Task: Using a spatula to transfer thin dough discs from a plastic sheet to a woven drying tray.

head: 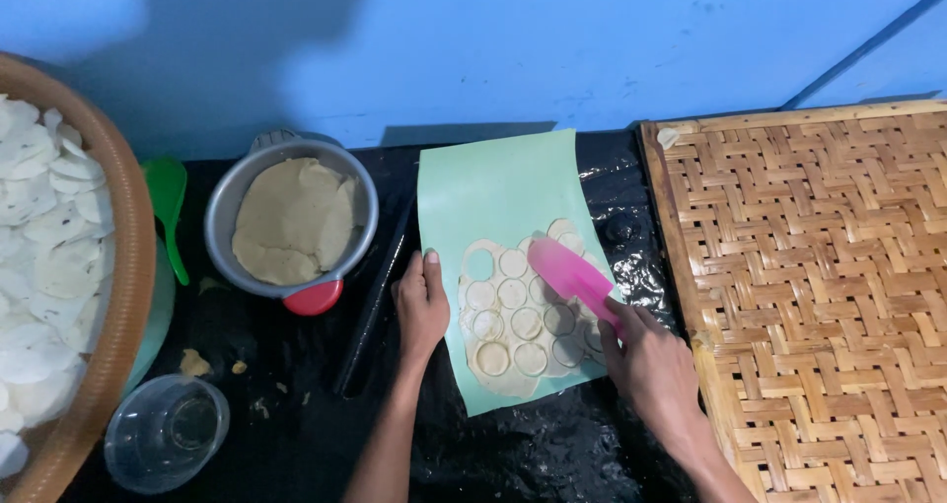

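L hand flat, pinning green sheet at its left edge; R hand grips pink scraper over dough. Mat close on right, pot left. Basket cut off.

hands: bare | forearms: bare, no sleeves | rings: none visible

Both bare forearms reach up from the bottom edge, angling slightly toward each other. The left hand lies flat, palm down, fingers together and pointing away from the body, thumb tucked alongside. The right hand is curled into a grip, knuckles up, wrist cocked inward, the forearm slanting in from the lower right.
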